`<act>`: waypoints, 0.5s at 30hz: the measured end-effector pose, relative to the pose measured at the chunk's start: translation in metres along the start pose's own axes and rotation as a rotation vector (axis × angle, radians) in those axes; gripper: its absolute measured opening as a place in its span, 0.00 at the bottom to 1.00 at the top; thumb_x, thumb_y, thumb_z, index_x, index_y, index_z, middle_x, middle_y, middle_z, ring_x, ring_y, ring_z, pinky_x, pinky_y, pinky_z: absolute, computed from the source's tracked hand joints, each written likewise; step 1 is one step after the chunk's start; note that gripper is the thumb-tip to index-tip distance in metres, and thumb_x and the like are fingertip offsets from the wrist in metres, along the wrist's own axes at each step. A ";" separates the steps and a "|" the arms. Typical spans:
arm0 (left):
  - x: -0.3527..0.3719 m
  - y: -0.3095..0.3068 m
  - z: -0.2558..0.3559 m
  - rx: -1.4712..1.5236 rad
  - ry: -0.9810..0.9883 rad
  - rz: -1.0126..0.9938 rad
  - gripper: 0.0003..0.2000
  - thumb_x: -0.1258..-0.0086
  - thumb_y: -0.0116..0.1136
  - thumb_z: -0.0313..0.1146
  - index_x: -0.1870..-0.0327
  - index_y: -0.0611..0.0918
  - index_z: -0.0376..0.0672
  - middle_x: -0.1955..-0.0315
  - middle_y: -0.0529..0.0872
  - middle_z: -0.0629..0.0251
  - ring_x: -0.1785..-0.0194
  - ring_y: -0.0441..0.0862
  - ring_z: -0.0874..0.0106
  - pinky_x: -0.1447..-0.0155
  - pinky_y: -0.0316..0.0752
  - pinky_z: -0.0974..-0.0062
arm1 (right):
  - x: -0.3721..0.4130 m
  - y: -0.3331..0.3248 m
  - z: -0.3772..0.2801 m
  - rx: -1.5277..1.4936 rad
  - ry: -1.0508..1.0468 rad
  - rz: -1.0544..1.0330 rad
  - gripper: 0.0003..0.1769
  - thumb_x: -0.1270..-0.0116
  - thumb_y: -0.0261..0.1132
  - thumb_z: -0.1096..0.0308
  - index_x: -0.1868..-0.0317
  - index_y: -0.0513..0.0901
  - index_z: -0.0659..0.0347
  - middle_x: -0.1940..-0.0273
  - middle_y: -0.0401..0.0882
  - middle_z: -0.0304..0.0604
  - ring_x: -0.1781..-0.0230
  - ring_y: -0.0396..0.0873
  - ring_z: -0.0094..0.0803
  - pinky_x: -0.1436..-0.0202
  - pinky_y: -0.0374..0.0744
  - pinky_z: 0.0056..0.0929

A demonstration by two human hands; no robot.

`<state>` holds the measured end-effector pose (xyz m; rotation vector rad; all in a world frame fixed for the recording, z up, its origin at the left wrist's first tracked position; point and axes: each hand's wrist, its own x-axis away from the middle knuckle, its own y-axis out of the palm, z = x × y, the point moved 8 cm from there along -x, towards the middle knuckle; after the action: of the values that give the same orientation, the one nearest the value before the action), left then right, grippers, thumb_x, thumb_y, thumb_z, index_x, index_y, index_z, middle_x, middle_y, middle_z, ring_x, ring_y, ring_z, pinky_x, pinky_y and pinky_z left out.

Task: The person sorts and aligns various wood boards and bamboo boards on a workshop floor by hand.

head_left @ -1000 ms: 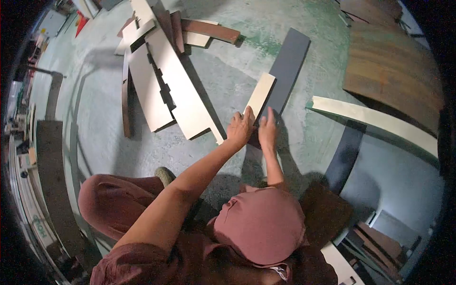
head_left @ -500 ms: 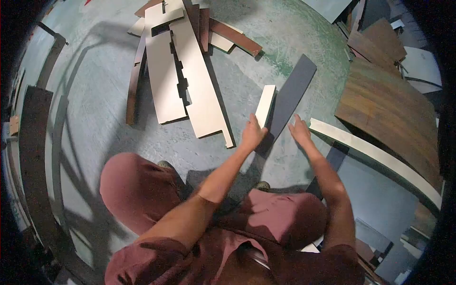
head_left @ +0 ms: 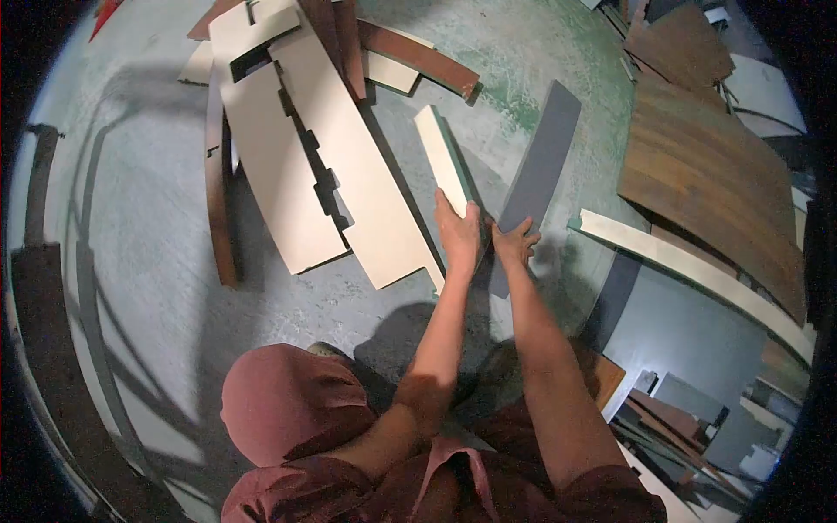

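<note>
My left hand [head_left: 459, 234] is closed around the near end of a narrow cream strip [head_left: 438, 157] with a green long edge, tilted up and to the left. To its right, a long dark grey board [head_left: 542, 152] lies slantwise, its near end partly hidden by my right hand. My right hand [head_left: 516, 242] rests over this near part, fingers apart, touching or just above the surface. Left of both hands lie two long cream panels [head_left: 288, 187] [head_left: 353, 179] with notched facing edges, on the floor.
Brown and cream offcuts [head_left: 418, 57] lie behind the panels. On the right are a large wood-grain board [head_left: 711, 174], a curved cream strip [head_left: 697, 275] and a grey sheet [head_left: 684, 327] with several scraps. A dark beam [head_left: 57, 349] runs along the left.
My left hand has swung the cream strip leftward, away from the grey board. My right hand has moved left from beside the grey board to over its near part. The view has shifted slightly.
</note>
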<state>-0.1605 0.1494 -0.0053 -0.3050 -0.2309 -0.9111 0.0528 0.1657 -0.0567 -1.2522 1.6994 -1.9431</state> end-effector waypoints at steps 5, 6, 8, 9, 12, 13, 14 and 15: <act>-0.003 0.019 -0.015 0.151 -0.066 -0.035 0.31 0.41 0.53 0.34 0.39 0.57 0.28 0.46 0.66 0.40 0.42 0.65 0.50 0.39 0.60 0.64 | 0.008 -0.002 -0.003 0.004 0.029 0.050 0.52 0.49 0.65 0.44 0.33 0.40 0.47 0.33 0.35 0.60 0.38 0.51 0.64 0.47 0.63 0.60; 0.000 0.018 -0.008 0.119 -0.061 -0.019 0.31 0.41 0.53 0.34 0.39 0.58 0.28 0.46 0.65 0.40 0.42 0.65 0.51 0.39 0.60 0.64 | 0.007 -0.004 -0.003 0.014 0.015 0.051 0.52 0.49 0.65 0.45 0.33 0.41 0.47 0.33 0.35 0.61 0.37 0.49 0.64 0.46 0.63 0.60; 0.004 0.024 -0.003 0.092 -0.054 -0.015 0.31 0.41 0.53 0.34 0.39 0.58 0.28 0.46 0.65 0.40 0.42 0.65 0.51 0.39 0.60 0.65 | 0.008 -0.010 0.001 0.011 0.034 0.056 0.52 0.49 0.65 0.45 0.32 0.40 0.47 0.33 0.35 0.60 0.38 0.48 0.66 0.46 0.63 0.60; 0.004 0.028 -0.003 0.125 -0.043 -0.015 0.31 0.41 0.53 0.34 0.39 0.58 0.28 0.45 0.65 0.40 0.42 0.65 0.51 0.39 0.59 0.65 | 0.012 -0.014 0.000 -0.039 0.006 0.052 0.51 0.49 0.65 0.47 0.32 0.42 0.48 0.33 0.38 0.60 0.38 0.49 0.65 0.45 0.63 0.58; 0.007 0.031 -0.001 0.166 -0.067 -0.047 0.31 0.41 0.53 0.33 0.39 0.58 0.28 0.44 0.64 0.40 0.40 0.63 0.52 0.38 0.58 0.66 | -0.006 -0.006 0.016 -0.216 -0.182 0.093 0.46 0.47 0.64 0.51 0.33 0.48 0.52 0.35 0.46 0.60 0.38 0.53 0.59 0.43 0.64 0.51; 0.008 0.032 -0.002 0.175 -0.104 -0.074 0.31 0.41 0.53 0.33 0.39 0.58 0.28 0.44 0.63 0.40 0.40 0.63 0.52 0.37 0.57 0.67 | -0.009 -0.014 0.015 -0.340 -0.346 0.138 0.43 0.45 0.63 0.53 0.34 0.52 0.55 0.36 0.51 0.60 0.38 0.55 0.55 0.42 0.64 0.47; 0.007 0.032 -0.002 0.174 -0.103 -0.079 0.31 0.41 0.53 0.33 0.39 0.58 0.28 0.44 0.63 0.40 0.40 0.63 0.52 0.37 0.57 0.67 | -0.015 -0.020 0.029 -0.342 -0.341 0.140 0.43 0.45 0.63 0.53 0.34 0.52 0.55 0.36 0.51 0.60 0.38 0.55 0.55 0.42 0.64 0.47; 0.006 0.033 -0.005 0.204 -0.085 -0.081 0.31 0.41 0.53 0.33 0.39 0.58 0.28 0.43 0.63 0.40 0.39 0.62 0.52 0.37 0.57 0.67 | -0.011 -0.026 0.034 -0.553 -0.385 -0.003 0.38 0.43 0.60 0.53 0.36 0.56 0.59 0.39 0.57 0.60 0.40 0.59 0.51 0.42 0.64 0.43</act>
<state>-0.1299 0.1625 -0.0131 -0.1465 -0.4145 -0.9474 0.0927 0.1581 -0.0396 -1.6720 2.0722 -1.1465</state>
